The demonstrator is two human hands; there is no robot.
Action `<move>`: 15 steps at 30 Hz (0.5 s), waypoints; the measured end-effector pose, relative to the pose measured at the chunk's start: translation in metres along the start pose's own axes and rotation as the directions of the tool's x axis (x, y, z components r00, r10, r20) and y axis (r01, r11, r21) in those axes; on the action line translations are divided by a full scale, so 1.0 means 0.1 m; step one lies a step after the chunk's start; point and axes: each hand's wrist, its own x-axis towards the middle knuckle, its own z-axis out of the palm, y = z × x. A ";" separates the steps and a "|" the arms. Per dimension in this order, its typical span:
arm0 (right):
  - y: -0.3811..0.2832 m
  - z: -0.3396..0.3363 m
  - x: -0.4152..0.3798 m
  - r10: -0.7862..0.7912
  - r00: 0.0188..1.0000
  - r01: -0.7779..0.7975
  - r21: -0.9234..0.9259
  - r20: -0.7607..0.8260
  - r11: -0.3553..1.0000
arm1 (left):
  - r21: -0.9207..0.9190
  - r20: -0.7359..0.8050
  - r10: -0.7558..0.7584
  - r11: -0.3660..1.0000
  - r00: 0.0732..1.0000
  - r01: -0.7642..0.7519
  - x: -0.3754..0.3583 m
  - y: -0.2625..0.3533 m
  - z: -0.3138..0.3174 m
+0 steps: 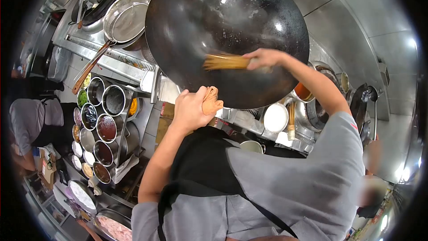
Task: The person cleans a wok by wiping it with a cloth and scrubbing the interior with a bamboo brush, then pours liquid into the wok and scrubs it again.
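Note:
A large dark wok [240,22] fills the top middle of the head view, its inside facing me and looking wet and shiny. My right hand [263,59] grips a bundled bamboo brush [225,61], whose bristles point left over the lower part of the wok's inner surface. Down at the wok's near edge, my left hand [191,109] is closed around a folded brown cloth [212,101]. The part of the rim beneath the cloth is hidden.
Left of the wok lies a wooden-handled strainer [127,17]. Metal pots of sauces [107,128] stand in a rack at the left, near another person [40,120]. On the right are a white bowl [276,118], a second brush [291,122] and ladles [373,96].

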 end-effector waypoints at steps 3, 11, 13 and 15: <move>0.77 -0.17 0.23 0.476 0.873 -0.459 0.149 -0.107 0.876 | -0.040 0.006 0.014 0.999 1.000 -0.014 -0.02 -0.04 0.00; -0.04 0.00 0.17 -0.090 0.904 0.075 -0.054 -0.418 0.996 | -0.111 -0.028 0.019 0.994 0.999 -0.022 0.03 -0.06 -0.06; 0.16 0.10 0.21 -0.039 0.999 0.045 0.217 -0.031 0.975 | -0.123 -0.022 0.011 0.992 1.000 -0.014 0.01 -0.11 -0.01; 0.60 -0.09 0.36 0.249 0.934 -0.325 0.320 0.255 0.890 | -0.139 -0.022 0.010 0.990 1.000 -0.013 -0.02 -0.11 -0.03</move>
